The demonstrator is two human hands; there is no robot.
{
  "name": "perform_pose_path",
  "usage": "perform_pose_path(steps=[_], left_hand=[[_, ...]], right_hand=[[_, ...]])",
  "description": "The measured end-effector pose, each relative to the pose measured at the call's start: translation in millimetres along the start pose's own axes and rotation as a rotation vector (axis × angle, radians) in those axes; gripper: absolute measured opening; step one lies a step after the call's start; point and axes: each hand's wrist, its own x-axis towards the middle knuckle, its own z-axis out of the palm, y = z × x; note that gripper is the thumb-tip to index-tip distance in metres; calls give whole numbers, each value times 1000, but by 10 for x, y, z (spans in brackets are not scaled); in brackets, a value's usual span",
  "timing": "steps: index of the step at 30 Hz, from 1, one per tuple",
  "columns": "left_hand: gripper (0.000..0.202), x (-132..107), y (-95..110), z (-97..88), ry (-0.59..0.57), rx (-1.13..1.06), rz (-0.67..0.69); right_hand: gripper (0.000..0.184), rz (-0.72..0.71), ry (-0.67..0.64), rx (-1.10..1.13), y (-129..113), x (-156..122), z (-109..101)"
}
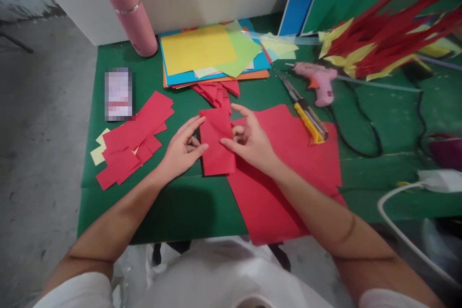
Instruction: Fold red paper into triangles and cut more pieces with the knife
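A small red paper rectangle [215, 142] lies on the green table [173, 211] in front of me. My left hand [184, 149] grips its left edge between thumb and fingers. My right hand [249, 140] pinches its right edge, thumb on top of the paper, index finger stretched out. Under my right forearm lies a large red sheet [288, 168]. Left of my left hand sits a pile of cut red paper pieces [133, 139] over a pale yellow scrap.
A pink bottle [132, 14] stands at the back left. A stack of coloured sheets [212, 53] lies behind, with folded red pieces [216, 92] before it. A yellow utility knife [306, 118], pink glue gun [317, 82] with black cord and red-yellow paper feathers [382, 38] are on the right.
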Motion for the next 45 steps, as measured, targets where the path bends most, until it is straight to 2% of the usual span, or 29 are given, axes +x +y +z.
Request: perform_pose_path(steps=[4, 6, 8, 10, 12, 16, 20, 28, 38, 45], left_hand=[[59, 9, -4, -24, -10, 18, 6], [59, 11, -6, -33, -14, 44, 6], [58, 11, -4, -39, -23, 78, 2], [57, 7, -1, -42, -36, 107, -9], [56, 1, 0, -44, -46, 130, -21], [53, -6, -9, -54, -46, 159, -48], [52, 2, -23, -73, -58, 171, -64], [55, 9, 32, -99, -107, 169, -131], [58, -28, 115, -86, -112, 332, -89], [54, -39, 139, -98, -103, 311, -43]], right_hand=[[75, -100, 33, -191, 33, -11, -5], [70, -232, 91, -374, 16, -9, -23], [55, -405, 144, -577, -20, -2, -48], [35, -560, 108, -712, -53, 6, -72], [24, -635, -10, -766, -66, 14, -83], [31, -606, -236, -795, -33, 37, -63], [36, -576, -329, -792, -4, 60, -38], [39, -547, -378, -867, -34, 42, -43], [41, -525, -382, -957, -34, 7, -17], [41, -514, -383, -964, -51, 3, -12]])
